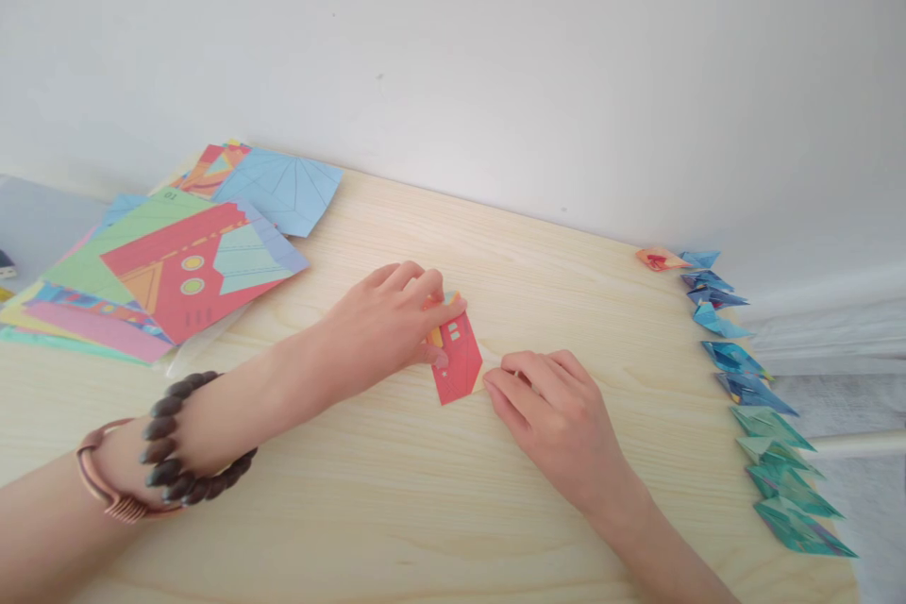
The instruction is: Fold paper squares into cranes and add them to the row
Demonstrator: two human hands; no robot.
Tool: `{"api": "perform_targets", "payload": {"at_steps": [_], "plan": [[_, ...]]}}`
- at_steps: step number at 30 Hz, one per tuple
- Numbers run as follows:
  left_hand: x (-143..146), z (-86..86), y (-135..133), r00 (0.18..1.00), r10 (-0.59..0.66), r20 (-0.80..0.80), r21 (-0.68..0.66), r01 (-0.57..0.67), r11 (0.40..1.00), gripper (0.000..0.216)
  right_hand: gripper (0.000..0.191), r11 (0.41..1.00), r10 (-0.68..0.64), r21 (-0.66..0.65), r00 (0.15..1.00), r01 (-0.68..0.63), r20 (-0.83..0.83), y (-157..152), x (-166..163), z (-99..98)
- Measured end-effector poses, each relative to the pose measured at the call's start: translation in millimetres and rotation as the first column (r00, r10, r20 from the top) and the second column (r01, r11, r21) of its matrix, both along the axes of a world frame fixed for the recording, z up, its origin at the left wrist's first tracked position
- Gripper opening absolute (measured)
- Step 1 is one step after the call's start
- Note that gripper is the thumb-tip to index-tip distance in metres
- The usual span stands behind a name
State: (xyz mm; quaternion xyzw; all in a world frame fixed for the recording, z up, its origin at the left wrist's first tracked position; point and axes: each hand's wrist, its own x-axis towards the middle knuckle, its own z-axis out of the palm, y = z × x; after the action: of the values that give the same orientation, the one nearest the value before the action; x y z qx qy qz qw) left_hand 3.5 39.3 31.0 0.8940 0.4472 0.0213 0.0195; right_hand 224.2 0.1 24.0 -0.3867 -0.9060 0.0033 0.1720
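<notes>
A small folded piece of red origami paper [463,363] with pale and yellow printed marks lies low over the middle of the table. My left hand [396,316], with a dark bead bracelet and a copper-coloured bangle on its wrist, pinches the paper's left side between thumb and fingers. On the other side, my right hand [548,396] has its fingers curled together at the paper's pale right tip. The fingers hide most of that tip, and whether they grip it cannot be made out clearly.
Printed origami sheets [233,278] are piled at the left, with a blue creased sheet [283,189] behind. Several folded paper pieces [736,359], orange, blue and green, line the right edge of the wooden table [396,519]. A white wall [495,66] rises behind.
</notes>
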Motion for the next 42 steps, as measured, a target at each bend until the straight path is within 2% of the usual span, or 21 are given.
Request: {"api": "perform_targets", "payload": {"at_steps": [14,19,24,28,31,33,37,42], "plan": [[1,0.9,0,1.000,0.005,0.005,-0.021,-0.005,1.000,0.034,0.020,0.999,0.025,-0.036,0.999,-0.023,0.048,-5,0,8.0],[1,1.7,0,1.000,0.005,0.002,-0.026,-0.005,1.000,0.034,0.019,0.997,0.021,-0.076,1.000,-0.021,0.000,-10,2,7.1],[0,3.3,0,0.999,0.027,0.020,-0.042,-0.027,0.999,0.032,0.015,0.991,-0.017,-0.131,0.993,0.002,-0.116,-6,0,0.8],[2,-4.9,1,0.986,0.039,0.164,-0.012,-0.038,0.999,0.041,0.010,0.969,-0.172,-0.212,0.964,0.129,-0.201,-1,-6,-5.0],[5,-14.8,1,0.958,0.014,0.288,0.030,-0.024,0.999,0.052,0.025,0.954,-0.238,-0.230,0.952,0.192,-0.191,2,-12,-9.8],[6,-20.0,2,0.936,0.020,0.351,0.019,-0.028,0.999,0.054,0.027,0.952,-0.240,-0.234,0.954,0.195,-0.180,4,-14,-13.3],[3,-24.0,5,0.872,0.097,0.479,-0.090,-0.061,0.994,0.035,0.021,0.944,-0.249,-0.274,0.941,0.183,-0.230,9,-15,-18.9],[-3,-11.3,2,0.828,0.104,0.551,-0.250,0.045,0.967,0.017,0.006,0.921,-0.264,-0.373,0.887,0.114,-0.380,16,-14,-20.8]]}}
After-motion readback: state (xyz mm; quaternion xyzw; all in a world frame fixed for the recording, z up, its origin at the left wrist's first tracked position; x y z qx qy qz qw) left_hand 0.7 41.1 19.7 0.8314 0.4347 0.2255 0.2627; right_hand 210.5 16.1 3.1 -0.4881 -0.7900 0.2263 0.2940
